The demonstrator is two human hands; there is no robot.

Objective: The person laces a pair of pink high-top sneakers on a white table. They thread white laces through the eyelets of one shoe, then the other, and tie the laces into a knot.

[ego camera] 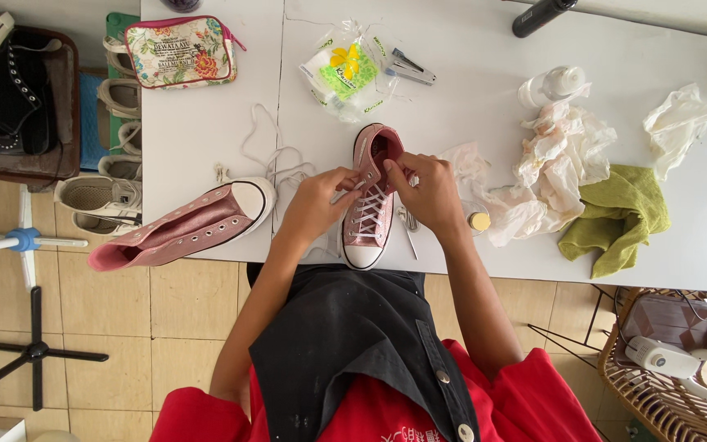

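Head cam: pink laced sneaker [370, 205] sits on the worktop [206, 123] edge, long axis pointing straight away from the body. Left hand [318, 200] pinches a white lace [345, 194], right hand [427, 190] grips the tongue, both equally close.

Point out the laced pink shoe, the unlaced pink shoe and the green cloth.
laced pink shoe [367, 221]: head view, on its laced front.
unlaced pink shoe [182, 229]: head view, on its pink side.
green cloth [615, 217]: head view, on its crumpled middle.

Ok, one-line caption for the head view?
Both hands, left hand and right hand, lace a pink sneaker on a white table.
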